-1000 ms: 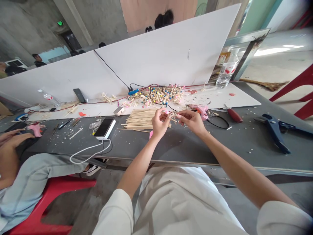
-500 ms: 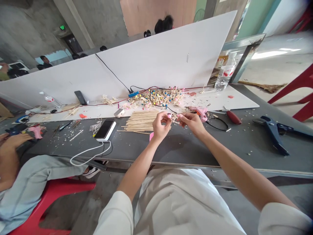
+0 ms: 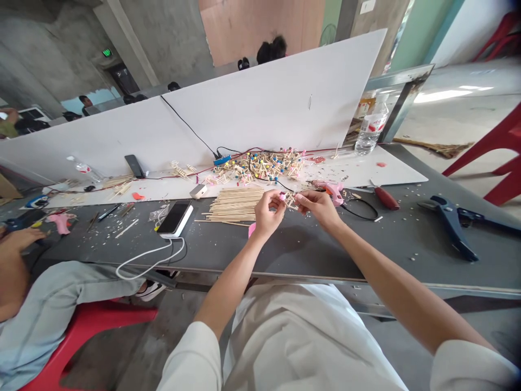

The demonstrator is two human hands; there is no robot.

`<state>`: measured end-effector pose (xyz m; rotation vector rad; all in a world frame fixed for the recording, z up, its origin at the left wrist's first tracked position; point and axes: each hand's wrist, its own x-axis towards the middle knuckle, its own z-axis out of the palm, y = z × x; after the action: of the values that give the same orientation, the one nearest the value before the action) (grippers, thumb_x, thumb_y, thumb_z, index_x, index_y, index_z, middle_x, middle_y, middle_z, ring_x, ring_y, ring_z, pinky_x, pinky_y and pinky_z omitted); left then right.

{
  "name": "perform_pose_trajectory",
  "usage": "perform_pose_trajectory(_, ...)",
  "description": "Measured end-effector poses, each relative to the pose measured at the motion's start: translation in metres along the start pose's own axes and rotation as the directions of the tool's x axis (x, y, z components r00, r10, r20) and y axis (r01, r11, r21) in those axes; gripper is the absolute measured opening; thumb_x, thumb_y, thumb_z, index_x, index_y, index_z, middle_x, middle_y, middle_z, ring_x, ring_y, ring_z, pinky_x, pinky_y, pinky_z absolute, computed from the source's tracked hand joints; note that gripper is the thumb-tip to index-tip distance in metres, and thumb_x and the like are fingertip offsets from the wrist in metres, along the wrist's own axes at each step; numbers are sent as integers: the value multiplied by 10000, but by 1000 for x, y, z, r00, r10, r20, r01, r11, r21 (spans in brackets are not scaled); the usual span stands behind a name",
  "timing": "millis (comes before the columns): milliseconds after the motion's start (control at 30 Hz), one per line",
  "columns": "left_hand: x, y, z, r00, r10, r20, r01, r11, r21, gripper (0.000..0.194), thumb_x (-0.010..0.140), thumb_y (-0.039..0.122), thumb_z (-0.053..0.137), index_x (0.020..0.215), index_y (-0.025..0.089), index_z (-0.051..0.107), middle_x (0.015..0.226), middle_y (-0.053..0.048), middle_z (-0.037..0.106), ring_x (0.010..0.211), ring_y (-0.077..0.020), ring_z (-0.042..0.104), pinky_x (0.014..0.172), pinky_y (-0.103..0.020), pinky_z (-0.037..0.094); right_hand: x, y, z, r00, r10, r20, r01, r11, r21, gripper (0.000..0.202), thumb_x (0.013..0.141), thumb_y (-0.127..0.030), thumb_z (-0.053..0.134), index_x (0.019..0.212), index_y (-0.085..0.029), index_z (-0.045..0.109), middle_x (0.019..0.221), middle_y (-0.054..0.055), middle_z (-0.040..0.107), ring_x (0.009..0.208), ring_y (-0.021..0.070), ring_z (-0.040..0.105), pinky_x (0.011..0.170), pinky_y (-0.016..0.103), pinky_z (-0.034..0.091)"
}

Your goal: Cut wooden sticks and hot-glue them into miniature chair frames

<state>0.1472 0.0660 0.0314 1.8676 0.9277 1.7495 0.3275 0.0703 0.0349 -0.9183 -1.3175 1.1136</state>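
Note:
Between my hands, above the grey table, is a small stick model [image 3: 290, 200] of short wooden pieces with a pink ball at its left. My left hand [image 3: 268, 212] pinches its left side, by the pink ball. On the other side, the fingertips of my right hand [image 3: 318, 207] are closed on the model's right part. Exactly how the pieces join is too small to tell. Just left of my hands lies a row of thin wooden sticks [image 3: 236, 204]. Behind them is a heap of short sticks with coloured balls [image 3: 264, 165].
To the right are a pink glue gun [image 3: 334, 191], a red-handled tool [image 3: 386, 198] and a blue cutter [image 3: 451, 228]. A phone on a white power bank [image 3: 176, 218] lies left. A white panel [image 3: 260, 108] stands behind. At far left a co-worker's hand [image 3: 26, 239] rests near another pink glue gun [image 3: 61, 221].
My view has shifted slightly. Both hands stay on the stick model, and my right fingertips have moved a little, baring more of its right side.

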Motion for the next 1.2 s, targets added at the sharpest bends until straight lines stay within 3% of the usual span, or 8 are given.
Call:
perform_pose_trajectory(267,0,-5,1,998,-57,23,58,997,-48,327,884,430,744,1096,221,610,891,-32,686,700,-121,651,651,-236,529,0,-1,1,1000,14,-16,-13,999,40,480,725,-631,837,827,-169,759,712,44,707,531,124,589,502,263,492)
perform_pose_trajectory(533,4,-9,-2,974,-220,58,227,956,-187,444,827,427,807,1157,235,579,873,-12,662,709,-127,658,624,-234,541,0,-3,-4,1000,-17,9,16,998,54,432,724,-567,864,865,-172,761,754,44,715,562,133,618,520,271,496)
perform_pose_trajectory(867,4,-10,-1,963,-259,77,270,936,-225,494,799,452,826,1160,237,566,851,4,641,687,-123,658,546,-214,525,1,0,-4,999,-39,26,39,999,12,445,729,-563,860,891,-166,743,733,43,719,558,135,623,522,275,499)
perform_pose_trajectory(967,5,-9,-1,946,-311,90,324,912,-254,546,776,428,850,1192,235,555,836,18,630,651,-116,654,505,-197,496,0,-4,-4,1000,-24,10,24,999,28,467,728,-587,848,910,-168,751,778,52,737,568,144,640,522,282,507)
perform_pose_trajectory(1200,7,-8,-2,887,-436,151,461,823,-331,664,722,382,890,1254,225,526,768,44,630,601,-121,664,483,-197,456,-1,-9,-5,998,-57,40,59,998,-33,458,715,-581,857,878,-160,780,645,42,704,552,149,605,535,291,500)
